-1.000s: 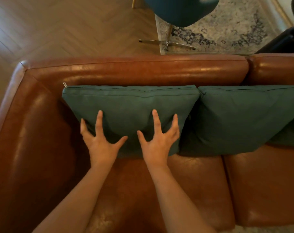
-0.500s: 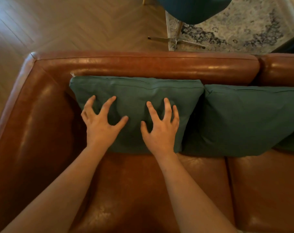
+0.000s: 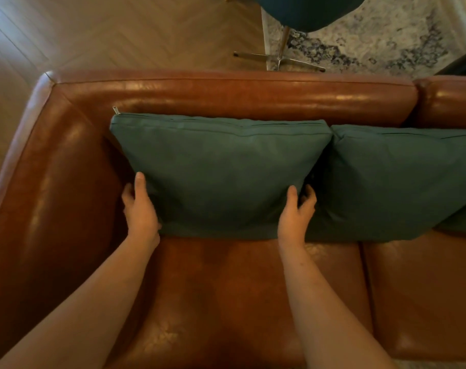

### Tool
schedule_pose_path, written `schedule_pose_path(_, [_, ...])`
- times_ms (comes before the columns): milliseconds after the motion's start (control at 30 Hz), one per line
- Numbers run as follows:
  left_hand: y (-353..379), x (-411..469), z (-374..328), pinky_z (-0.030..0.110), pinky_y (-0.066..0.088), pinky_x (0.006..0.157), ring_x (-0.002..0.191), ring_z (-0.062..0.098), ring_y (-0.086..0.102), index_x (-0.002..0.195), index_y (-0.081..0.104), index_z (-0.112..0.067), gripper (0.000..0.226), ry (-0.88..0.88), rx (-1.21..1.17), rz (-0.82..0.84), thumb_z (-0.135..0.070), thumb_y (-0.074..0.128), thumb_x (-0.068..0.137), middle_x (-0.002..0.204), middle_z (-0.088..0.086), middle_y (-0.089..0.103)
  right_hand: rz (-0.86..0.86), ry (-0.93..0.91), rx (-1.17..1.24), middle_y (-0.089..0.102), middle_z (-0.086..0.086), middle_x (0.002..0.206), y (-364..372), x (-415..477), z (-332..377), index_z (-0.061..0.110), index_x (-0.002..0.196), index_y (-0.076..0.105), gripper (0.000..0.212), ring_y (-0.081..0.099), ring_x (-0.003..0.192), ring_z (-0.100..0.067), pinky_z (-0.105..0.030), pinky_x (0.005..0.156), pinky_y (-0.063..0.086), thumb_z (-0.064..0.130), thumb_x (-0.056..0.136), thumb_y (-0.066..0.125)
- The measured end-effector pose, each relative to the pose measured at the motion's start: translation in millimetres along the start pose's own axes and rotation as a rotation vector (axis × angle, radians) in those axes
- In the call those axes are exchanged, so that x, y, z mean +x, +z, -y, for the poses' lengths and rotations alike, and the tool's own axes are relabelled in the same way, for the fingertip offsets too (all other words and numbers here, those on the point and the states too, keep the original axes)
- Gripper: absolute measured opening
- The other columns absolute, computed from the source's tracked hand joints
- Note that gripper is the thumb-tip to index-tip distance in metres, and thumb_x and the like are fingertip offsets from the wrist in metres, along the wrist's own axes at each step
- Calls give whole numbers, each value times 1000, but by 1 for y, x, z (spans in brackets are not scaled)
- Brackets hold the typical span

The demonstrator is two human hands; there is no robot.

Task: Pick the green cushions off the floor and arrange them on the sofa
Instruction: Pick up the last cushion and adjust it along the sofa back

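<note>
A green cushion [image 3: 221,177] stands upright against the backrest of the brown leather sofa [image 3: 226,94], at its left end. My left hand [image 3: 140,211] grips the cushion's lower left edge, thumb on the front face. At the lower right corner, my right hand [image 3: 295,214] holds it with the thumb in front and the fingers curled into the gap beside it. A second green cushion [image 3: 397,182] leans on the backrest directly to the right, touching the first. Part of a third green cushion [image 3: 463,219] shows at the right edge.
The sofa's left armrest [image 3: 40,182] sits close to my left hand. Behind the sofa is a herringbone wood floor [image 3: 120,30], a patterned rug [image 3: 373,35] and a teal swivel chair [image 3: 306,9] on a metal base. Bare seat cushions [image 3: 226,288] lie below my arms.
Both hands left the cushion's front face, where they pressed with spread fingers, and moved apart to its lower corners, now gripping the edges. The cushion stands fuller.
</note>
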State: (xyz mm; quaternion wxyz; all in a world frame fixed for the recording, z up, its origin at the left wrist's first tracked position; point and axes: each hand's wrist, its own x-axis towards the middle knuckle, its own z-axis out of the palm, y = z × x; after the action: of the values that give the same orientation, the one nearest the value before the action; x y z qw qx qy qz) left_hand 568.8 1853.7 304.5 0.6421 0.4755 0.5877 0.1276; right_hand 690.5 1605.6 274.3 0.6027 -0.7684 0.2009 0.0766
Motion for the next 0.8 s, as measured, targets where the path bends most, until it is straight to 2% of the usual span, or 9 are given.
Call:
schedule_pose_path(133, [-2, 3, 10, 72, 36, 114, 152, 47, 32, 164, 28, -44, 82, -233, -114, 157, -80, 49, 93, 172, 1, 27, 182, 277, 94, 41, 2, 167, 1, -6, -12, 44, 164, 35, 75, 44, 150, -26, -48, 123, 40, 76, 98, 52])
schedule_pose_path(233, [-12, 13, 21, 69, 43, 108, 149, 46, 37, 161, 34, -46, 74, -263, -155, 140, -77, 50, 95, 169, 2, 34, 155, 310, 274, 51, 6, 158, -6, -4, -15, 40, 161, 41, 60, 52, 140, -21, -50, 119, 45, 57, 105, 56])
schedule_pose_path(300, [-15, 15, 29, 72, 38, 107, 151, 47, 33, 163, 32, -42, 79, -332, -151, 63, -79, 46, 95, 169, 6, 32, 14, 388, 363, 58, -3, 152, -9, -1, -25, 34, 152, 51, 47, 61, 131, -27, -53, 114, 50, 45, 107, 60])
schedule_pose_path(433, [-2, 18, 37, 79, 35, 109, 153, 51, 28, 165, 26, -36, 92, -506, -346, 144, -80, 54, 90, 171, 10, 28, 51, 744, 485, 61, -11, 141, 5, -8, -46, 34, 145, 55, 57, 63, 119, -41, -65, 97, 55, 60, 96, 66])
schedule_pose_path(500, [5, 24, 42, 76, 41, 105, 152, 48, 32, 163, 34, -38, 91, -498, -426, 205, -79, 61, 86, 169, 8, 34, 85, 785, 529, 58, -8, 144, 14, -5, -54, 40, 149, 52, 62, 63, 115, -42, -60, 89, 60, 65, 95, 65])
schedule_pose_path(567, [8, 24, 48, 73, 47, 99, 152, 45, 33, 160, 39, -40, 88, -461, -443, 197, -79, 63, 84, 168, 4, 35, 69, 758, 526, 55, -5, 146, 18, -3, -57, 42, 153, 48, 60, 62, 115, -38, -54, 89, 57, 66, 99, 59])
schedule_pose_path(667, [4, 12, 55, 66, 45, 110, 147, 41, 42, 159, 37, -42, 84, -383, -265, 99, -82, 53, 88, 166, 1, 38, -55, 600, 285, 52, -7, 156, 16, -8, -58, 38, 159, 43, 75, 56, 133, -37, -55, 111, 48, 71, 93, 55])
schedule_pose_path(733, [-2, -2, 53, 60, 40, 117, 149, 33, 42, 161, 30, -48, 89, -121, -14, -35, -84, 52, 83, 167, -2, 36, -202, 278, 99, 45, -18, 157, 10, -19, -39, 27, 160, 44, 74, 50, 139, -38, -38, 113, 43, 55, 95, 64])
schedule_pose_path(800, [-6, -20, 37, 52, 30, 124, 157, 27, 26, 163, 18, -51, 87, 323, 234, -91, -71, 61, 90, 173, -1, 19, -237, -80, 47, 37, -16, 160, 8, -31, -10, 24, 162, 43, 67, 40, 148, -29, -26, 114, 35, 34, 101, 71])
